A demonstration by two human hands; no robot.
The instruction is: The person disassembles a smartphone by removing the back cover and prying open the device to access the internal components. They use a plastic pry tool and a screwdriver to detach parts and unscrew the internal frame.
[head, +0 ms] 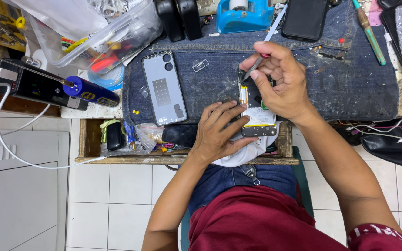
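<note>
The opened phone [257, 111] lies lengthwise away from the person, directly under both hands. The left hand [219, 132] presses flat on its near end; the right hand [280, 79] pinches a thin tool [268, 35] tip-down at its far end.

Blue tape dispenser [244, 15] behind grey back cover [164, 88].
</note>
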